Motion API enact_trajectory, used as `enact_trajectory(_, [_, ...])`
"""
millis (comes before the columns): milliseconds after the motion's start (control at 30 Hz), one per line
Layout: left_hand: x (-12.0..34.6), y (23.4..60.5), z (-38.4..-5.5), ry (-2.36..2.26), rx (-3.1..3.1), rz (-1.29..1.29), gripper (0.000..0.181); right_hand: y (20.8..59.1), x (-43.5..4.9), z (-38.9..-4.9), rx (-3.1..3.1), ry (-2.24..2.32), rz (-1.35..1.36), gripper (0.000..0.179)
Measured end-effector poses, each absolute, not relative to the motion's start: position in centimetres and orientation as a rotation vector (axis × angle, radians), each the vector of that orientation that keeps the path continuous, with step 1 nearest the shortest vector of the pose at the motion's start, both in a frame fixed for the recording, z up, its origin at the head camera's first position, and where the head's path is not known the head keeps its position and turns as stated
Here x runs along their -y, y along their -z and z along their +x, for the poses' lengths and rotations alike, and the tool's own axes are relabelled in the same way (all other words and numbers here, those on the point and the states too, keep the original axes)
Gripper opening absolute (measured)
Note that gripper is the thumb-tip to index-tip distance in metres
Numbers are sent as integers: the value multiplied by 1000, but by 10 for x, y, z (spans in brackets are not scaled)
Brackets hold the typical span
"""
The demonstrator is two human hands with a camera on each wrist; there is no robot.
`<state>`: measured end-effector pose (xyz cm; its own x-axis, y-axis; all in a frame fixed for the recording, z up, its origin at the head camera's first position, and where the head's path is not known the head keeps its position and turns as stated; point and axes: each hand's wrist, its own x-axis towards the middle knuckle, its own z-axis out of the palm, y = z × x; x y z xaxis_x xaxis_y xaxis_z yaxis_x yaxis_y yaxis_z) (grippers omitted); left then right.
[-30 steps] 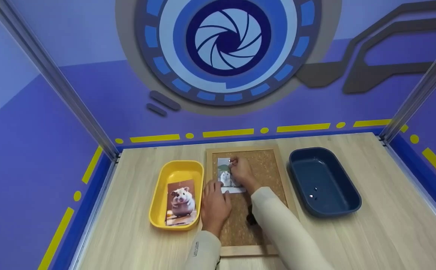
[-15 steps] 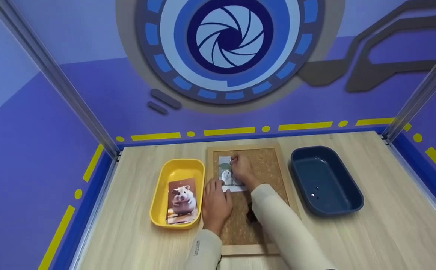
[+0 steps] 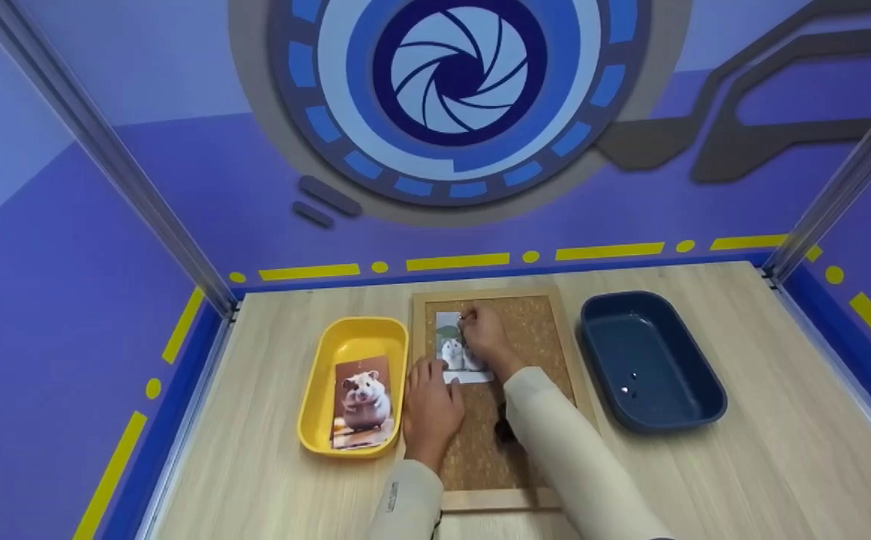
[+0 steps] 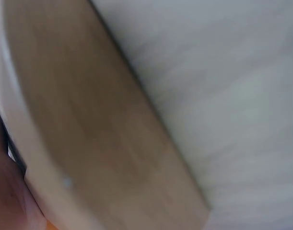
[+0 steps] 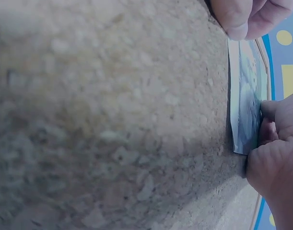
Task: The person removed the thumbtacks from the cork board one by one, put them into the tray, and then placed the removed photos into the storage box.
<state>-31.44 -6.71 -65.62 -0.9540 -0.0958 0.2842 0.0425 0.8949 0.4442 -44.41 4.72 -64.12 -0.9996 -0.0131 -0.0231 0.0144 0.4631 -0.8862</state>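
Observation:
A photo of white hamsters lies on the upper left of the wood-framed corkboard. My left hand rests at its lower left corner with fingers extended. In the right wrist view, the left thumb touches the photo's white border. My right hand has curled fingers at the photo's top right, pinching a small shiny pushpin, mostly hidden by the fingertips. The right wrist view shows this hand close against the photo. Mostly the board's wooden edge fills the left wrist view.
Left of the board stands a yellow tray with a brown hamster photo in it. On the right is a dark blue tray holding several small shiny pins. Purple walls enclose the wooden table.
My right hand stays at the photo's upper right, its fingertips shifting only slightly, and the pin's glint shows less now. The left hand holds its place.

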Motion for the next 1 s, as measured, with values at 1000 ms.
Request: enact_trajectory(1000, [66, 656, -313, 648, 2790, 65, 31, 639, -41, -443, -2719, 1499, -28, 13])
